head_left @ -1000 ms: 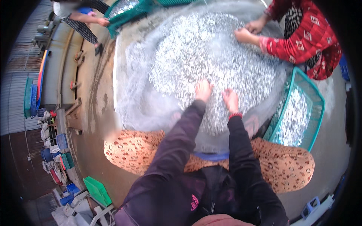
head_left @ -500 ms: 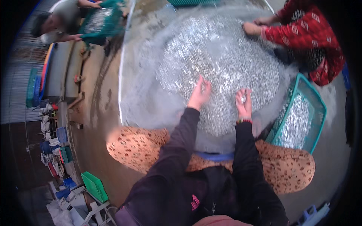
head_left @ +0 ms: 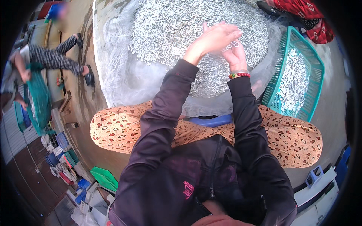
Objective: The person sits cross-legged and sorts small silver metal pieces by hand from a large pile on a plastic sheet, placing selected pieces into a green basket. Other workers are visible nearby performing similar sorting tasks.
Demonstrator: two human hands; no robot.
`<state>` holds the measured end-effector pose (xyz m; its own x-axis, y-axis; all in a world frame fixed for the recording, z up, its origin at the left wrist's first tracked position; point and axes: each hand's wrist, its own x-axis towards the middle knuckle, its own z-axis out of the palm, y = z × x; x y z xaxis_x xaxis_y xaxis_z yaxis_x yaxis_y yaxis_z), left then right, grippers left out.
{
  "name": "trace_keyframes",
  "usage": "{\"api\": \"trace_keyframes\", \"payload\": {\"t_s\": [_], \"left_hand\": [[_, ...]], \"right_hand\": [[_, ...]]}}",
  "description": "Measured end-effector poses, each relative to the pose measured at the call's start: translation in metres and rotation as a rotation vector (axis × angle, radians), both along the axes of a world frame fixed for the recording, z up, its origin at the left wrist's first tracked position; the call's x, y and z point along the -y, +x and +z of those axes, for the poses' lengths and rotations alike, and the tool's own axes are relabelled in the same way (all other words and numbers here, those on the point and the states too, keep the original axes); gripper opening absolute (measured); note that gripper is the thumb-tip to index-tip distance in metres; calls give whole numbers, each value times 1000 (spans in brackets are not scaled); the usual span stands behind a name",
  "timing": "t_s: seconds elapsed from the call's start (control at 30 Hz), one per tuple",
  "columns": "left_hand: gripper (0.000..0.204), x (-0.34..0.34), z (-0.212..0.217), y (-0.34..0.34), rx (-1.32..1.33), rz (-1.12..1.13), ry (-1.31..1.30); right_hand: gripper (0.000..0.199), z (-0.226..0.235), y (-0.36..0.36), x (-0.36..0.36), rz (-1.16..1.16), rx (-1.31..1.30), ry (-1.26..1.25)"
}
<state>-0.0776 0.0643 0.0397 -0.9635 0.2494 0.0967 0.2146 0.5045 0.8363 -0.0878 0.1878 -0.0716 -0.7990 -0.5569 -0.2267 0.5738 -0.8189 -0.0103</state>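
A broad heap of small silvery fish (head_left: 166,34) lies in front of me on a pale, thin net (head_left: 120,56). Over the heap, my left hand (head_left: 217,37) reaches across to the right one, its fingers stretched out flat. Below those fingertips my right hand (head_left: 235,54) is cupped, palm up, around a few of the fish (head_left: 230,46). My left fingers partly hide what lies in that palm. A green plastic basket (head_left: 315,79) with more of the fish inside stands beside my right knee.
A person in red patterned clothes (head_left: 318,32) is at the far right edge of the heap. At left, another person (head_left: 56,56) carries a green basket (head_left: 37,105). A blue stool (head_left: 211,120) shows between my legs; a bright green crate (head_left: 104,178) sits lower left.
My hands were apart over the heap; now the left has moved right and meets the right one. The view has tilted down. The person at left has come nearer with the basket.
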Motion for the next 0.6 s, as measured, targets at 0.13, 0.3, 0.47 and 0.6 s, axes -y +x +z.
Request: {"api": "trace_keyframes", "payload": {"t_s": [0.13, 0.3, 0.47, 0.6], "left_hand": [[31, 26, -30, -11, -46, 218, 286], [42, 71, -122, -9, 406, 197, -355], [32, 62, -206, 19, 158, 247, -594], [12, 58, -202, 17, 18, 321, -397]], "right_hand": [[36, 8, -12, -42, -87, 4, -343], [40, 61, -14, -177, -434, -206, -3], [43, 40, 10, -280, -633, -156, 1858], [65, 10, -5, -279, -323, 249, 2742]]}}
